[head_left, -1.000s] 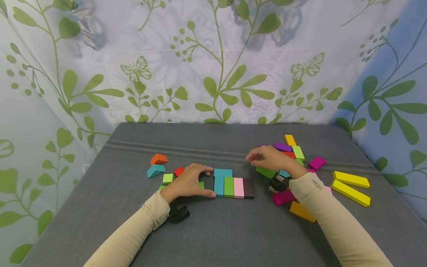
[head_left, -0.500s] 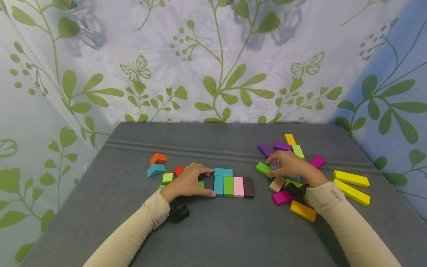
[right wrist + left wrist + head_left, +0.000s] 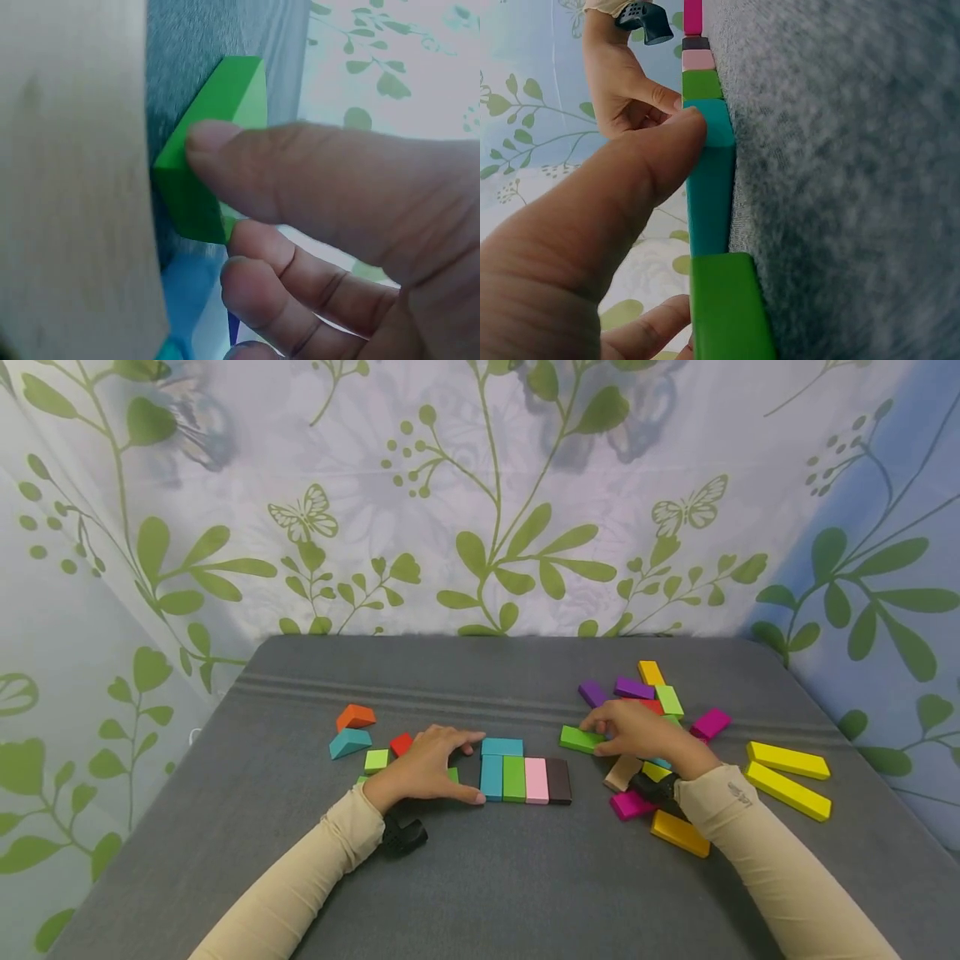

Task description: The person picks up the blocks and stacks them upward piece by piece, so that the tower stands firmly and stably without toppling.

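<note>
My right hand [image 3: 637, 728] pinches the end of a green block [image 3: 579, 740] between thumb and fingers, among the loose blocks on the right. In the right wrist view the thumb lies along that green block [image 3: 231, 94]. My left hand [image 3: 423, 768] has thumb and index finger spread at the left end of a flat arrangement. That arrangement is a row of a blue block [image 3: 492, 778], a green block [image 3: 513, 779], a pink block [image 3: 536, 781] and a dark brown block [image 3: 558, 782], with another blue block [image 3: 502, 747] lying across its top left. The left thumb touches blue [image 3: 712, 124].
Left of the left hand lie an orange block [image 3: 356, 717], a blue block [image 3: 350, 743] and several smaller green and red ones. Around the right hand are purple, magenta, wooden and orange blocks. Two long yellow blocks [image 3: 789, 761] lie at the table's right.
My right hand moved right to the loose blocks, then took the green block and shifted it slightly left, turning it. The left hand has stayed in place.
</note>
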`<action>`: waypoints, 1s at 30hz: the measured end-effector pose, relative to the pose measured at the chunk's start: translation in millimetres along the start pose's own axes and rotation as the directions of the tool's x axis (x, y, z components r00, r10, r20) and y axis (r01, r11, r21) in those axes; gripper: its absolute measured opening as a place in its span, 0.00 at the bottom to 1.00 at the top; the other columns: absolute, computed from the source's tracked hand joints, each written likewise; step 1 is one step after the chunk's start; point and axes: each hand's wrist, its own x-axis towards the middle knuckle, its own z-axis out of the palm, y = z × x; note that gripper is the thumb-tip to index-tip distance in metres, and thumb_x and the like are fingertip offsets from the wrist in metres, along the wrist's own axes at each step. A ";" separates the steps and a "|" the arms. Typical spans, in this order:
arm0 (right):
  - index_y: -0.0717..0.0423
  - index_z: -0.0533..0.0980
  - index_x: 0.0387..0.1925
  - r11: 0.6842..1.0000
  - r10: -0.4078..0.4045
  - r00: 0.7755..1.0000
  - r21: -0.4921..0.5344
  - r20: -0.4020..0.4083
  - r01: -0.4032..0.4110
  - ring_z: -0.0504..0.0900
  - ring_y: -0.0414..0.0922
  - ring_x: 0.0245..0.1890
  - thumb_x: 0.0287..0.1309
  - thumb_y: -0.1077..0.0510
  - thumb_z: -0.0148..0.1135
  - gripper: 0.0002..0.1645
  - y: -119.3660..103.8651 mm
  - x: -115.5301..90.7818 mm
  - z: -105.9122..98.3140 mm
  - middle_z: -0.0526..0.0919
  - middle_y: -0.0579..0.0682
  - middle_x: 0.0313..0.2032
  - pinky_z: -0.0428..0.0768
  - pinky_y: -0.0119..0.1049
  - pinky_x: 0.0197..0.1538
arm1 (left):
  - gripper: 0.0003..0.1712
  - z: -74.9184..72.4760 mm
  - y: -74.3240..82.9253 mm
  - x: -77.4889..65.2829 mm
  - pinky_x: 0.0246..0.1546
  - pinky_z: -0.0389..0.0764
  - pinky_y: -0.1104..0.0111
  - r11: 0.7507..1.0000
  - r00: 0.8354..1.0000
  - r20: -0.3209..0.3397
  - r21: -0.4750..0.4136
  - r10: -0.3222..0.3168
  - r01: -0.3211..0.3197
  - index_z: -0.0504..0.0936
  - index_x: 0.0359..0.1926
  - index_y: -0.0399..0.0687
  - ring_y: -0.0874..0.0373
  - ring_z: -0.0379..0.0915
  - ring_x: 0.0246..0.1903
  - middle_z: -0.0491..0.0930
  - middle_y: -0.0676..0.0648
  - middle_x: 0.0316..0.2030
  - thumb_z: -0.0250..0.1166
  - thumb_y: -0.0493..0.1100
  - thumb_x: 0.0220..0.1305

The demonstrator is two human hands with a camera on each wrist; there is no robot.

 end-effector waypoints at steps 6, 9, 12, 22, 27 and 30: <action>0.67 0.86 0.55 0.998 -0.022 1.000 0.062 0.002 0.022 0.70 0.38 0.26 0.64 0.64 0.77 0.19 -6.0 9.5 8.8 0.78 0.43 0.30 0.73 0.34 0.35 | 0.53 1.6 -1.4 0.9 0.63 0.66 0.47 1.000 1.000 0.004 -0.005 0.008 -0.008 0.73 0.77 0.41 0.39 0.67 0.65 0.82 0.47 0.54 0.84 0.57 0.56; 0.67 0.85 0.57 0.993 -0.014 1.000 0.115 0.003 0.013 0.69 0.37 0.25 0.68 0.65 0.73 0.18 -8.8 11.1 13.2 0.80 0.43 0.28 0.72 0.34 0.34 | 0.53 2.4 -2.5 0.8 0.62 0.66 0.47 1.000 1.000 0.001 -0.004 0.015 -0.015 0.74 0.77 0.41 0.40 0.67 0.64 0.82 0.47 0.54 0.84 0.57 0.56; 0.69 0.84 0.59 0.991 -0.008 1.000 0.132 -0.002 0.008 0.69 0.38 0.25 0.71 0.65 0.70 0.18 -11.9 10.7 15.2 0.81 0.44 0.27 0.72 0.34 0.34 | 0.53 2.5 -2.7 0.2 0.63 0.67 0.46 1.000 1.000 -0.001 -0.001 0.009 -0.009 0.74 0.77 0.41 0.40 0.67 0.64 0.82 0.47 0.53 0.84 0.58 0.56; 0.67 0.85 0.50 0.992 0.017 0.999 0.129 -0.037 -0.012 0.88 0.46 0.40 0.72 0.62 0.70 0.12 -12.7 8.9 25.7 0.91 0.52 0.41 0.87 0.45 0.47 | 0.52 4.5 -2.8 -2.9 0.61 0.68 0.46 1.000 1.000 -0.018 0.027 -0.007 0.008 0.77 0.74 0.38 0.43 0.70 0.60 0.81 0.50 0.50 0.84 0.59 0.55; 0.65 0.86 0.51 0.986 -0.002 0.999 0.167 -0.039 0.008 0.87 0.43 0.40 0.72 0.61 0.70 0.12 -13.3 10.6 32.0 0.91 0.50 0.41 0.87 0.42 0.46 | 0.52 6.0 -3.8 -2.8 0.61 0.69 0.45 1.000 1.000 -0.024 0.031 0.004 -0.003 0.77 0.74 0.39 0.43 0.70 0.59 0.81 0.51 0.50 0.84 0.60 0.55; 0.65 0.87 0.51 0.981 -0.019 0.999 0.191 -0.044 0.027 0.87 0.42 0.40 0.72 0.61 0.70 0.13 -12.6 10.3 33.2 0.91 0.49 0.41 0.86 0.39 0.45 | 0.51 6.7 -4.8 -1.2 0.60 0.69 0.46 0.999 1.000 -0.024 0.039 0.014 -0.013 0.77 0.74 0.40 0.44 0.70 0.58 0.81 0.51 0.50 0.84 0.60 0.55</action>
